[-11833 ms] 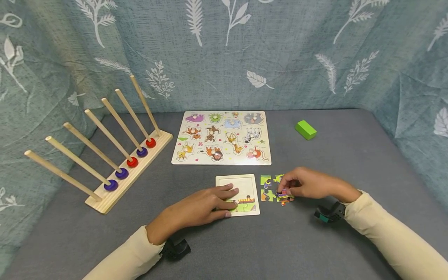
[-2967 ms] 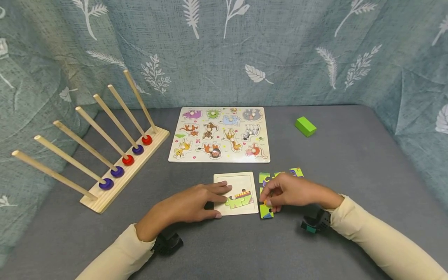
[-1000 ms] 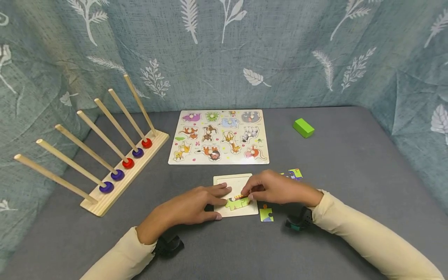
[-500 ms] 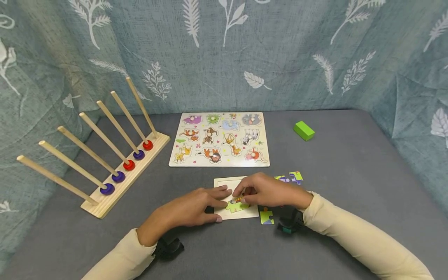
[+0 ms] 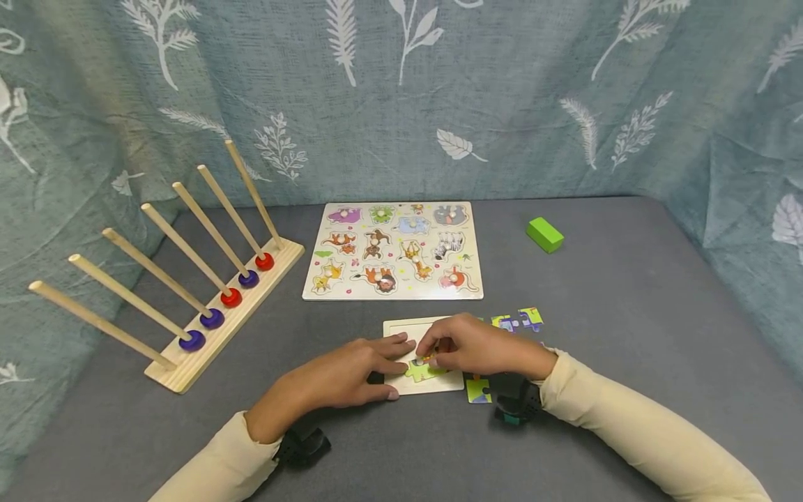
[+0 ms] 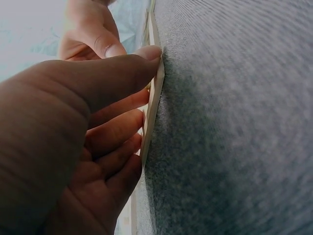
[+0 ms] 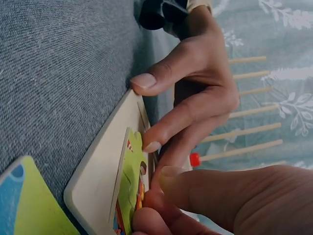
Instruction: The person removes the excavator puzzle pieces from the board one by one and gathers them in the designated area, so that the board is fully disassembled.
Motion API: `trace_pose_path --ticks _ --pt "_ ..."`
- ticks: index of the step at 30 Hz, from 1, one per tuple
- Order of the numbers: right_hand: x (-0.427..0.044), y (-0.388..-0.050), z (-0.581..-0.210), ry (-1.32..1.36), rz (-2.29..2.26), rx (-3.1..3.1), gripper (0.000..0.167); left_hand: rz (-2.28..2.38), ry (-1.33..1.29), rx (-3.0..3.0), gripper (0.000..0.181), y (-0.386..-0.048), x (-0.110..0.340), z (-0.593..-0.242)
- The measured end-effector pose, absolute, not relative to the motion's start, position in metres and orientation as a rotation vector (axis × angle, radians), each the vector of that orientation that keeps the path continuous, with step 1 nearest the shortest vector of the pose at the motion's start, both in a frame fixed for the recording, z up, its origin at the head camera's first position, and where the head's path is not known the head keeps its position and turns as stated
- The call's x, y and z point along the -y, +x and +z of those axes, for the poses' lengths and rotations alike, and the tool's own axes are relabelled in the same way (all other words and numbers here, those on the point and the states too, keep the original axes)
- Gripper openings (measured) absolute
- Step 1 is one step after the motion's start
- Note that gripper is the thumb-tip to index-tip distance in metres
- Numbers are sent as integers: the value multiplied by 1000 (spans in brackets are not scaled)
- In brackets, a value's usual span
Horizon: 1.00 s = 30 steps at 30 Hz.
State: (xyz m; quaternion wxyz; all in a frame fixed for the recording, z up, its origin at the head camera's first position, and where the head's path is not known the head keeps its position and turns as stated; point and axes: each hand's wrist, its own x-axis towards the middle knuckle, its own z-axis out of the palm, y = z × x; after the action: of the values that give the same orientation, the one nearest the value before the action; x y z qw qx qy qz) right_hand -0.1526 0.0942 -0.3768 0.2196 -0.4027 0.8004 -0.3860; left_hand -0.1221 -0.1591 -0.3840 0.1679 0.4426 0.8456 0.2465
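A small wooden puzzle tray [image 5: 433, 388] lies before me, with joined green jigsaw pieces [image 5: 422, 371] inside it. My left hand [image 5: 339, 376] rests spread on the tray's left side; in the left wrist view its thumb [image 6: 146, 53] touches the tray's edge. Over the pieces, my right hand [image 5: 479, 346] pinches with thumb and curled fingers what seems to be a jigsaw piece, mostly hidden by the fingertips. The right wrist view shows the joined pieces [image 7: 128, 171] lying slanted in the tray [image 7: 100, 178]. Loose jigsaw pieces [image 5: 479, 392] lie right of the tray, partly behind my right hand.
Behind the tray lies an animal peg puzzle [image 5: 392, 251]. A wooden rack [image 5: 228, 317] with upright pegs and red and purple beads stands at the left. A green block [image 5: 544, 235] lies at the back right. A patterned curtain [image 5: 389, 104] hangs behind the table.
My right hand has moved left from the loose pieces onto the tray and shifted slightly further left since. The joined pieces became slanted earlier. My left hand stays on the tray.
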Motion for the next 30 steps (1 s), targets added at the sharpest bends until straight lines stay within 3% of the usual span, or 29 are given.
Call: trace_pose_path --ticks 30 --pt "-90 -149 -378 -1100 -1039 -2218 21 673 1284 -2403 43 -122 160 -385"
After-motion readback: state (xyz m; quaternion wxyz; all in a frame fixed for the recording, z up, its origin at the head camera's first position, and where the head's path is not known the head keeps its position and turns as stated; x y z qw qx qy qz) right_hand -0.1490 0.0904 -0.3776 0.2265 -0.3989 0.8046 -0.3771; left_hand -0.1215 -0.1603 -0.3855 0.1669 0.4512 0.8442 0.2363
